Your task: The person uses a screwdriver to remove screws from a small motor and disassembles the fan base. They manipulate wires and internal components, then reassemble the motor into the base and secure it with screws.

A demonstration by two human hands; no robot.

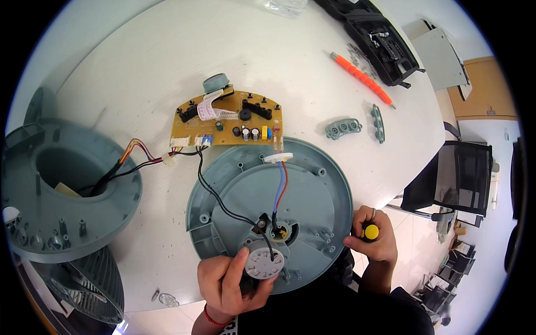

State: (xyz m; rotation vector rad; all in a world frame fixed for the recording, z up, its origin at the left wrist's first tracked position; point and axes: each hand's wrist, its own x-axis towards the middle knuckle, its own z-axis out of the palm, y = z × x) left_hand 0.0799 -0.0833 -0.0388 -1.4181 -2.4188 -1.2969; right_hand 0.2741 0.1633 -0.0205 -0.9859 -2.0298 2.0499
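Observation:
My left hand (226, 285) is closed on a round light-grey slotted part (264, 263) over the near edge of a grey-green round base (301, 195). A black cable runs from that part to a brown circuit board (234, 120) at the base's far edge. My right hand (379, 240) is closed round a black screwdriver with a yellow end (371, 231), beside the base's right rim; its tip is hidden. Red and blue wires (281, 184) rise from the base's centre, through a white disc (278, 157), toward the board.
At the left stands a grey-green fan housing (111, 223), wired to the board. Two small button pieces (343, 129) and an orange flexible shaft (363, 80) lie at the right, near an open black tool case (385, 50). A clear oval piece (168, 300) lies at the near edge.

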